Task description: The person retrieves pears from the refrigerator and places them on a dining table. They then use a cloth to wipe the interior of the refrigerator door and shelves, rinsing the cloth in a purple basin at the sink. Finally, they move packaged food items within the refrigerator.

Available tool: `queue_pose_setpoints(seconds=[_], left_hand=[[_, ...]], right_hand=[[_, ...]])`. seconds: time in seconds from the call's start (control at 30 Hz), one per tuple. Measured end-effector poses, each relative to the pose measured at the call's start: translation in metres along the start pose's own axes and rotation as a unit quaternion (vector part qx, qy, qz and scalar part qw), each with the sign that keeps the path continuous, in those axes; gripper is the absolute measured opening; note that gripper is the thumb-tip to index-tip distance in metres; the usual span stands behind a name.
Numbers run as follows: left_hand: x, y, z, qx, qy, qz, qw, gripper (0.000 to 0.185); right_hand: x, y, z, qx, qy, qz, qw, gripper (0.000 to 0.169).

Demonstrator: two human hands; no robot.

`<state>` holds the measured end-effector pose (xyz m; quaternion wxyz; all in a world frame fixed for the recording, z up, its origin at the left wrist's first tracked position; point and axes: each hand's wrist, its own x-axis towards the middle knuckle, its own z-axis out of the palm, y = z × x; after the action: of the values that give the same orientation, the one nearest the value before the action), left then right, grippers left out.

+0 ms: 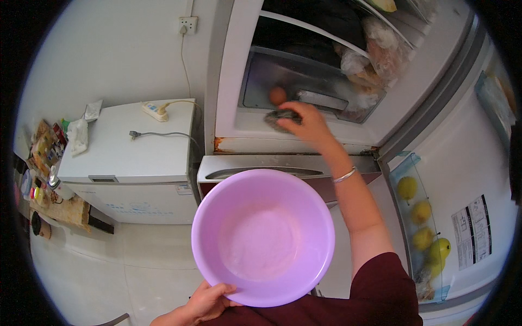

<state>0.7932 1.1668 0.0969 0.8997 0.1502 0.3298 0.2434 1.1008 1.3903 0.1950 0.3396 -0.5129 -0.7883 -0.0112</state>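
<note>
My left hand point(214, 299) grips the near rim of a purple plastic basin point(261, 240), thumb over the edge; nothing lies in the basin. At the floor of the open refrigerator point(253, 130), my right hand point(299, 120) holds a dark, crumpled cloth or scrubbing pad point(277, 119), somewhat blurred. Just behind it stands a translucent crisper drawer point(293, 73), with a round orange-brown item point(277, 95) showing through its front. Plastic bags point(365, 77) with contents are at the drawer's right.
The refrigerator door point(461, 171) stands open at the right, with pears point(421, 212) in its bin. A closed drawer front point(265, 162) is below the compartment. Left are a white chest freezer point(134, 150) with a power strip point(155, 111) and a cluttered low table point(73, 212).
</note>
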Motion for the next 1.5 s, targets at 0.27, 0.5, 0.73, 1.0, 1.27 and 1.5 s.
queue_pose_setpoints(seconds=[0.27,0.5,0.73,1.0,1.27,1.5], left_hand=[[-0.001,-0.002,-0.001,0.007,0.031,0.021,0.999,0.046],[-0.003,-0.007,-0.008,-0.011,0.044,0.032,0.998,0.048],[-0.003,-0.004,0.006,0.0,0.031,0.027,0.999,0.048],[0.002,-0.003,0.012,0.017,0.005,0.018,1.0,0.043],[0.006,-0.008,0.009,0.051,0.028,0.01,0.998,0.045],[0.012,-0.016,0.003,0.029,0.029,0.026,0.999,0.045]], right_hand=[[-0.018,0.023,0.022,-0.2,0.095,-0.012,0.975,0.033],[-0.043,0.109,-0.085,-0.232,0.259,0.342,0.873,0.046],[-0.059,0.126,-0.054,-0.365,0.094,0.277,0.884,0.042],[-0.018,0.052,-0.025,-0.128,-0.041,0.164,0.977,0.035],[0.008,0.023,0.006,-0.053,-0.02,0.108,0.993,0.027],[0.011,-0.014,0.044,-0.065,-0.015,-0.096,0.993,0.028]])
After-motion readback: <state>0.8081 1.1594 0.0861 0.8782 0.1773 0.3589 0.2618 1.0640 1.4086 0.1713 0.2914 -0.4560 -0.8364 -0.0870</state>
